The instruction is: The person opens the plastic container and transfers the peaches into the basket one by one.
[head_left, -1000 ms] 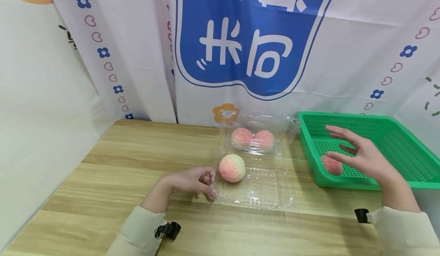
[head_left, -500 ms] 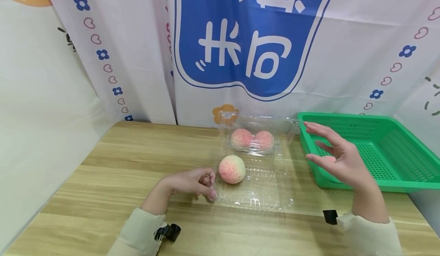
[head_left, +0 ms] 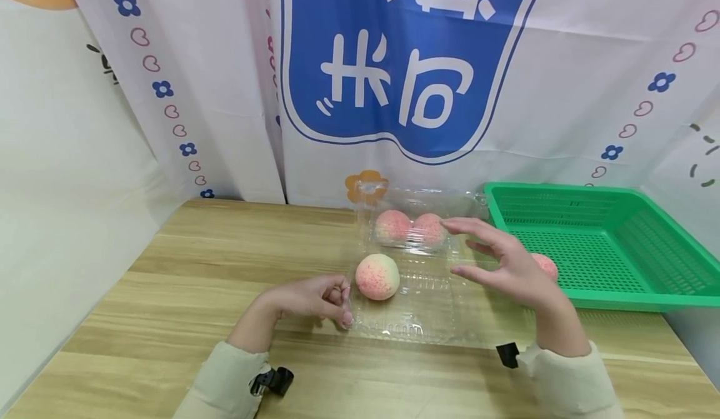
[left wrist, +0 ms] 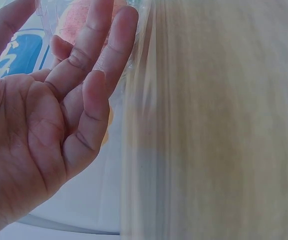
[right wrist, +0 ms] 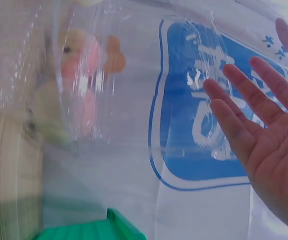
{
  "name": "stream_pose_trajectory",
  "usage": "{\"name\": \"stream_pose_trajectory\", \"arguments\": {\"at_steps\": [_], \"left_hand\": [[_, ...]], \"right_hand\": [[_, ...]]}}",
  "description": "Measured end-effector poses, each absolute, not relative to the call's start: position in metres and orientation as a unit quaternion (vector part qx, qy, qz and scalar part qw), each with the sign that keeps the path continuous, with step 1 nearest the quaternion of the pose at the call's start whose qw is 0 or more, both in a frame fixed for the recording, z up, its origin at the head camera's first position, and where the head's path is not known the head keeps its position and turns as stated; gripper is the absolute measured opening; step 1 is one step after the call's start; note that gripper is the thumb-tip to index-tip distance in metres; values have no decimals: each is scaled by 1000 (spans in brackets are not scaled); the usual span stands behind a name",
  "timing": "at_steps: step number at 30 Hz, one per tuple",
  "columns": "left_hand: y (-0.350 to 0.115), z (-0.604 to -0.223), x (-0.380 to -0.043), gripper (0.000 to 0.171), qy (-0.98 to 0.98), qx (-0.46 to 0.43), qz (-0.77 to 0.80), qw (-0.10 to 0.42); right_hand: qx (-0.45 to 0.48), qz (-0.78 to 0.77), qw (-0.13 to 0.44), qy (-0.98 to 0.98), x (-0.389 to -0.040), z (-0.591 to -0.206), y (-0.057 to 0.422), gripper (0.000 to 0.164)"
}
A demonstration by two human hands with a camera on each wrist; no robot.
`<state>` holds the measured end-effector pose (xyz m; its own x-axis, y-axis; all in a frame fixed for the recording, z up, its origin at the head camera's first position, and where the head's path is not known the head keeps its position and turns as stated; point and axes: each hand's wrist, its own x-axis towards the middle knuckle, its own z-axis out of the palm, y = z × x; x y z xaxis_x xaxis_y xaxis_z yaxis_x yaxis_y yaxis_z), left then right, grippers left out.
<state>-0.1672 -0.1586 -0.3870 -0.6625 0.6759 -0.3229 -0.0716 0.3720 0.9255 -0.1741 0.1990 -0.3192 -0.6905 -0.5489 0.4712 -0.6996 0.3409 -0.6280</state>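
A clear plastic clamshell box (head_left: 427,316) stands with its lid raised on the table, one pink-and-cream peach (head_left: 377,277) in its near left part. Two more peaches (head_left: 393,226) show through the plastic at its back. My left hand (head_left: 312,300) pinches the box's left edge between thumb and fingers; its fingers (left wrist: 86,55) are bent in the left wrist view, with a peach (left wrist: 76,20) behind them. Over the box's right side hovers my right hand (head_left: 506,266), thumb and fingers spread, holding nothing. In the right wrist view its fingers (right wrist: 253,95) are extended.
To the right sits a green mesh basket (head_left: 647,300) with a peach (head_left: 545,265) by its left wall, partly behind my right hand. A white printed cloth (head_left: 236,125) hangs along the back of the wooden table (head_left: 225,250).
My right hand has moved left from above the green basket to the right side of the clear box, fingers still spread. The left hand stays at the box's edge.
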Motion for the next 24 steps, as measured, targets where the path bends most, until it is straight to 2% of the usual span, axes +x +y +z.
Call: {"name": "stream_pose_trajectory", "arguments": {"at_steps": [7,15,24], "left_hand": [[-158,-387,-167,25,747,202,523,357],[-158,-389,-169,25,748,210,519,357],[-159,-389,-169,25,746,211,521,358]], "right_hand": [[386,399,13,-832,-180,-325,178,61],[395,395,-41,-828,-181,-340,154,61],[407,349,-49,-842,-179,-355,133,72]]}}
